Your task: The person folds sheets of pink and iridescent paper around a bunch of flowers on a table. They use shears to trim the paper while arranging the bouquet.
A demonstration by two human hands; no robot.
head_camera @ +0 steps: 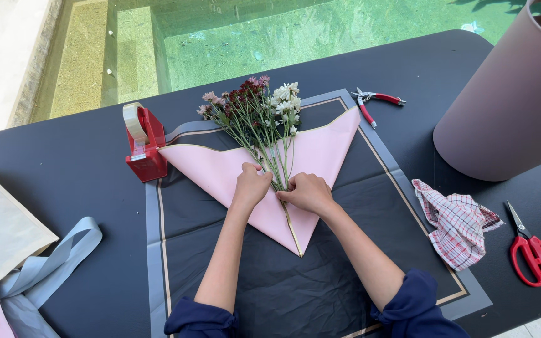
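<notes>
Where the two hands meet over the flower stems, the left hand is curled, its fingers bent down onto the pink wrapping sheet just left of the stems, while the right hand has its fingertips drawn together, pinching the sheet's edge against the stems; whether either hand truly grips the stems cannot be told. The small bunch of flowers, white, pink and dark red, lies on the pink sheet, folded to a downward point, heads away from the person. Under it lies a larger dark sheet with a grey border, spread flat on the dark table. A red tape dispenser stands at the pink sheet's left corner, touching it. Red-handled pruning snips lie beyond the right corner. A checked cloth and red scissors lie to the right. A tall mauve cylindrical container stands at far right, with a few stems just visible in its mouth
</notes>
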